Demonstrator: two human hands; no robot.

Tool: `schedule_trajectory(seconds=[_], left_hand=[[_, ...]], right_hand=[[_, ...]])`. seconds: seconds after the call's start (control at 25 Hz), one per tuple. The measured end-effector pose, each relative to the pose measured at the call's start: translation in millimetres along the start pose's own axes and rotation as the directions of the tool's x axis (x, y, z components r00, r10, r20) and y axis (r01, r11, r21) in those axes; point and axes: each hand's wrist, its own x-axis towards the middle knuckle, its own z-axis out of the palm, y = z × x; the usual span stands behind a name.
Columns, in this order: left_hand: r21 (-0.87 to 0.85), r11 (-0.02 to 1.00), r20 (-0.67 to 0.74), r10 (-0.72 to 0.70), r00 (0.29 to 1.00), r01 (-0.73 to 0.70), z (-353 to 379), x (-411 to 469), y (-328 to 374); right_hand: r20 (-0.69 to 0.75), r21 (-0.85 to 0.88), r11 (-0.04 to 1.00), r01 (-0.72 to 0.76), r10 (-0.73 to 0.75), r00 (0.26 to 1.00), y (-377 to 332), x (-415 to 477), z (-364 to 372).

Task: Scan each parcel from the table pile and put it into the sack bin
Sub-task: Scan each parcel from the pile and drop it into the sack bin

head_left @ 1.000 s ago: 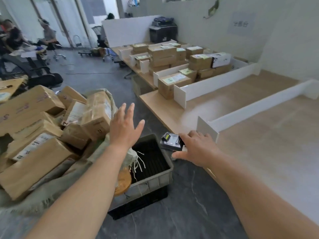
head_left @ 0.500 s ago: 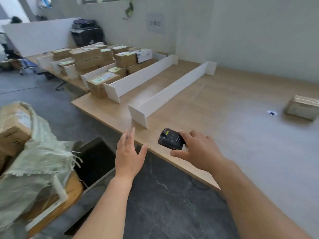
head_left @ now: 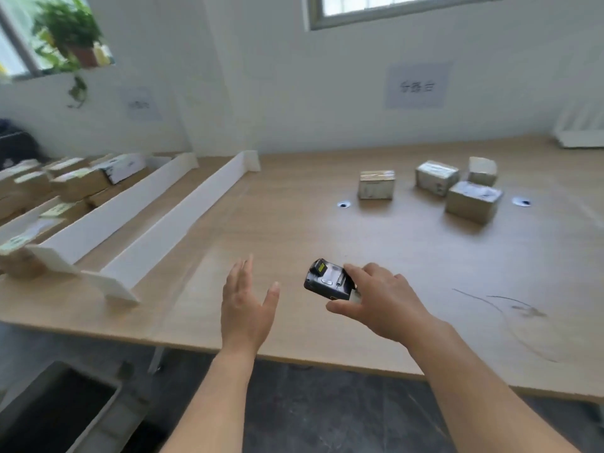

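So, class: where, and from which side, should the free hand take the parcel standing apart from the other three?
Probably across its left and right ends, from above with the left hand: the parcel is a small box resting flat, clear on all sides; the right hand holds the scanner.

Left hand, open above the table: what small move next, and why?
Probably reach the left hand forward to the leftmost parcel: that hand is open and empty, the right hand grips the scanner, and the parcel lies farther back on the table.

Four taped brown parcels (head_left: 376, 189) sit loosely grouped far back on the table (head_left: 294, 223); black scanner (head_left: 328, 282) tilted in right hand (head_left: 385, 305)
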Motion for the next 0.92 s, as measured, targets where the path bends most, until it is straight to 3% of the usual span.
schedule_trajectory(seconds=[0.24,0.52,0.72,0.92], left_hand=[[-0.117,0.98,0.045,0.165,0.985,-0.159,78.9,-2.8,104.4],[-0.207,0.916,0.125,0.373,0.919,-0.343,160.8,14.1,197.2],[-0.265,0.875,0.165,0.455,0.875,-0.404,222.0,47.8,243.9],[-0.323,0.877,0.229,0.436,0.87,-0.355,280.0,94.2,279.4]], right_hand=[[-0.081,-0.038,0.99,-0.136,0.132,0.988,95.5,-35.1,-44.2],[-0.205,-0.052,0.957,-0.286,0.27,0.941,183.4,-52.1,-80.2],[-0.238,-0.068,0.921,-0.383,0.358,0.903,240.3,-27.5,-96.6],[-0.221,-0.108,0.89,-0.442,0.412,0.884,290.5,18.7,-118.7]])
